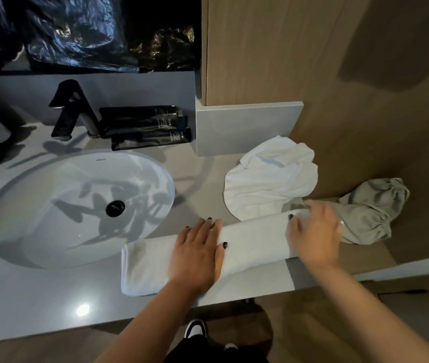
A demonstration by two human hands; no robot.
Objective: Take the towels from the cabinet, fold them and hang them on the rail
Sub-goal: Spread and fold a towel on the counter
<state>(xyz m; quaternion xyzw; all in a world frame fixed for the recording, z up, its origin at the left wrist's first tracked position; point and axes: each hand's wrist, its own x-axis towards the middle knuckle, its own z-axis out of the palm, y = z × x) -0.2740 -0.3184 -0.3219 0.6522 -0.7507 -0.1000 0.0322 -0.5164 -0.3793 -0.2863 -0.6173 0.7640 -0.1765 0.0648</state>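
Note:
A white towel (255, 239) lies folded into a long narrow strip on the grey counter (51, 305), right of the sink. My left hand (199, 254) presses flat on its middle with straight fingers. My right hand (315, 231) lies on the strip's right end, blurred, fingers spread over the cloth. A second white towel (271, 179) sits crumpled behind the strip. A grey-beige towel (370, 210) lies bunched at the counter's right end. No rail or cabinet opening shows.
An oval white sink (77, 205) with a black drain fills the left. Behind it stand a black tap (70, 108) and black toiletry tubes (145, 127). A wooden wall panel (312, 61) rises at the right. The counter's front edge runs just below the strip.

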